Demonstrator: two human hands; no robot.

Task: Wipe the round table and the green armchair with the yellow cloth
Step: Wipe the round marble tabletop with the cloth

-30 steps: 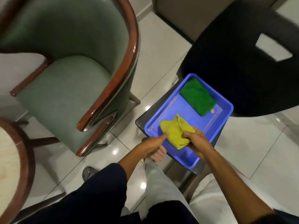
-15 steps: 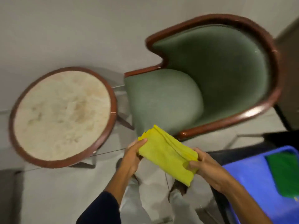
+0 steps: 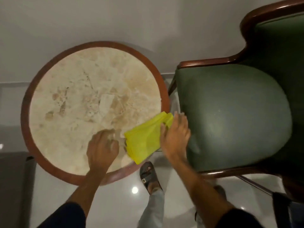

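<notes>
The yellow cloth [image 3: 144, 140], folded, hangs over the near right edge of the round table [image 3: 79, 96], which has a pale marble top and a brown wooden rim. My left hand [image 3: 102, 148] pinches the cloth's left edge above the tabletop. My right hand [image 3: 176, 137] holds the cloth's right side, fingers spread over it. The green armchair [image 3: 233, 116], with a dark wooden frame, stands directly right of the table, its seat just beyond my right hand.
A plain wall runs behind the table and the chair. Glossy pale floor tiles lie below. My sandalled foot [image 3: 148, 175] stands between table and armchair. A dark object [image 3: 283, 209] shows at the bottom right corner.
The view has swung from the blue tray to the table. Both hands lifted the yellow cloth out of the tray and carried it left, down to the table's near right edge.
</notes>
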